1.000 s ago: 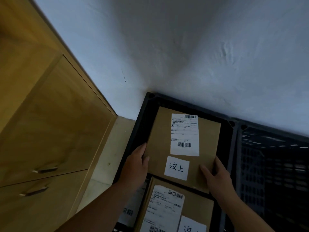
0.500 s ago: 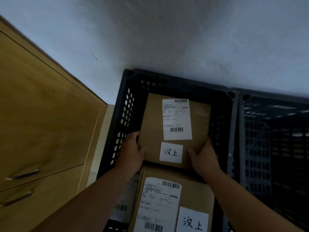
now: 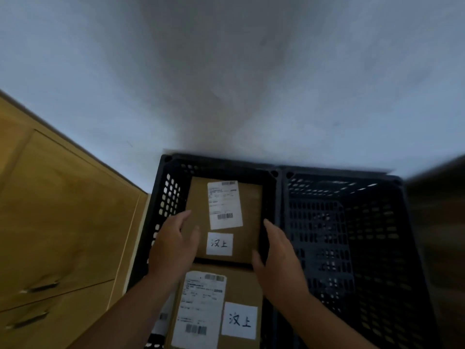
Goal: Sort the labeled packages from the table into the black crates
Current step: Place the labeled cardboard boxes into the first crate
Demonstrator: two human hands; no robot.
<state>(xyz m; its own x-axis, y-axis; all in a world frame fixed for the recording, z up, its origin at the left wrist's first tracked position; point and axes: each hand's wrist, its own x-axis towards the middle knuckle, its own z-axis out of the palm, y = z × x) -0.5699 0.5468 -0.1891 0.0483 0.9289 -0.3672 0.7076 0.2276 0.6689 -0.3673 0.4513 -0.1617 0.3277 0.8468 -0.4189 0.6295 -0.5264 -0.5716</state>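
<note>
A brown cardboard package (image 3: 249, 205) with a white shipping label and a handwritten white tag lies flat at the far end of the left black crate (image 3: 162, 197). My left hand (image 3: 171, 248) hovers over its near left corner with the fingers spread. My right hand (image 3: 279, 255) is at its near right corner, fingers loose along the edge. Neither hand visibly grips it. A second labelled brown package (image 3: 241, 285) lies in the same crate, nearer to me, partly under my forearms.
A second black crate (image 3: 377, 235) stands right beside the first, and I see no package in it. A wooden cabinet (image 3: 63, 222) with drawer handles is on the left. Both crates stand against a pale wall (image 3: 226, 84). A dark blurred shape is at the right edge.
The package has gone down from my grip to rest flat at the crate's far end. Both hands have loosened and drawn back from its near corners. The camera has tilted.
</note>
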